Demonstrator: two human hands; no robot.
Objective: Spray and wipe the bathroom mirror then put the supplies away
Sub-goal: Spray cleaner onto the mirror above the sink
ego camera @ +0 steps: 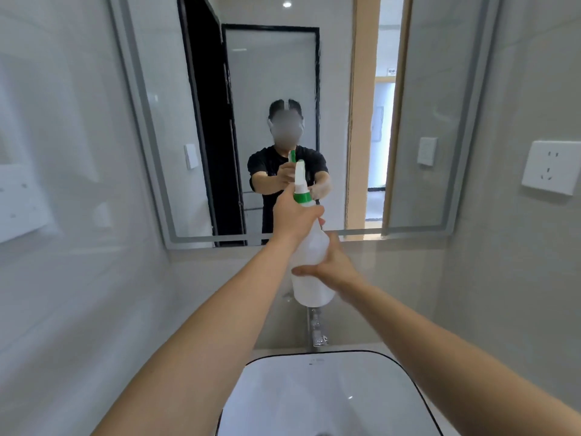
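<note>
A white spray bottle (309, 256) with a green collar and white nozzle is held upright in front of the bathroom mirror (418, 99), nozzle toward the glass. My left hand (294, 217) grips its neck just under the green collar. My right hand (334, 267) wraps the lower body of the bottle from the right side. The mirror is wide, with a frosted light strip along its edge, and reflects a person holding the bottle. No cloth is in view.
A white basin with a black rim (317, 354) sits directly below, with a chrome tap (316, 328) behind it under the bottle. A white wall socket (551, 166) is on the right tiled wall. A white fixture (19, 202) hangs on the left wall.
</note>
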